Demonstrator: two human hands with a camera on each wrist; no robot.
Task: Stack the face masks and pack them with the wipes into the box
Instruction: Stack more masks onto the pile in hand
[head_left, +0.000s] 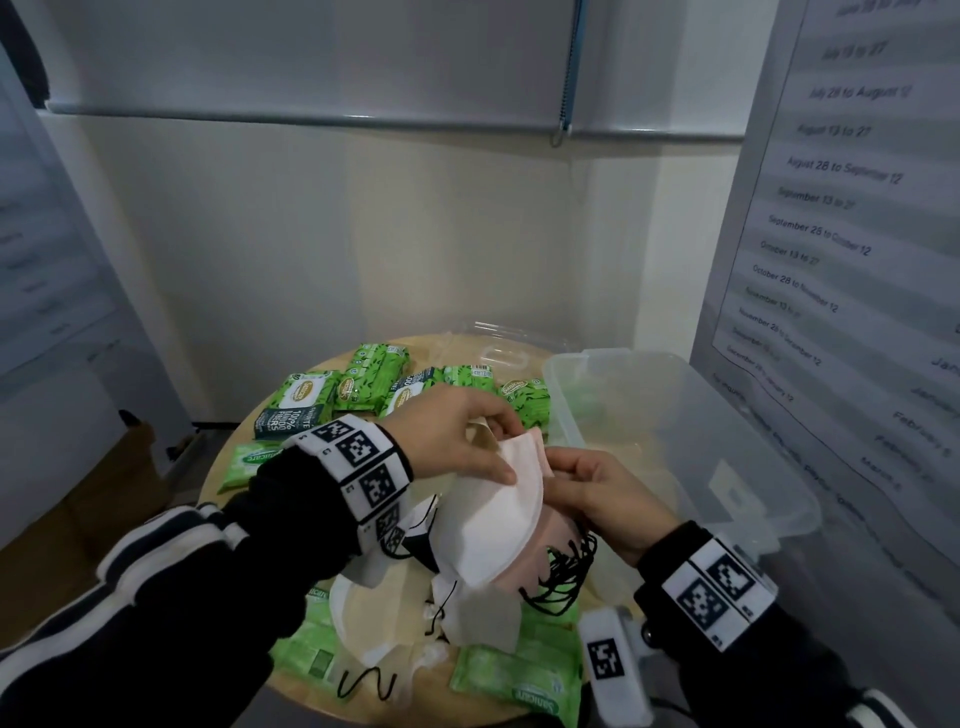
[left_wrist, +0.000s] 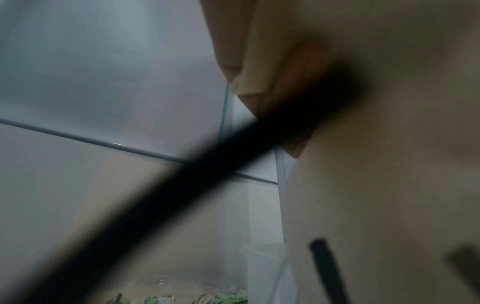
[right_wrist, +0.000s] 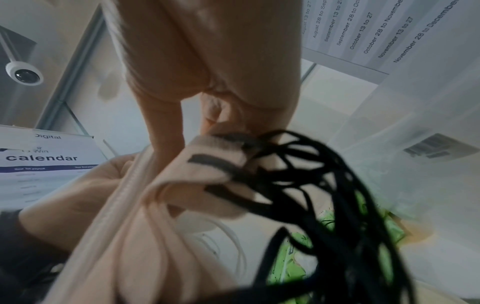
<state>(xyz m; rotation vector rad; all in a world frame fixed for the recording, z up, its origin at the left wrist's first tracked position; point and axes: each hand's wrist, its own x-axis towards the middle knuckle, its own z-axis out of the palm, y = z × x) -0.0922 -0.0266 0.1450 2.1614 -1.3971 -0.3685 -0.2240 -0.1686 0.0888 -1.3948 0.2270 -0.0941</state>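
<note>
Both hands hold a stack of folded face masks (head_left: 501, 525) above the round table; the top one is white, pink ones lie under it. My left hand (head_left: 457, 436) pinches the stack's upper edge between thumb and fingers. My right hand (head_left: 597, 493) grips the stack from the right, and black ear loops (head_left: 563, 577) dangle below it. The right wrist view shows pink masks (right_wrist: 145, 216) and the tangled loops (right_wrist: 324, 195) under my fingers. The left wrist view is blurred by a black loop (left_wrist: 207, 168). The clear plastic box (head_left: 675, 415) stands open at the right.
Green wipes packs (head_left: 384, 384) lie across the back of the wooden table (head_left: 223, 467), and more wipes packs (head_left: 519, 670) along its front. Loose white masks (head_left: 374, 618) lie under the held stack. A clear lid (head_left: 498, 343) sits behind the box. Wall posters flank the table.
</note>
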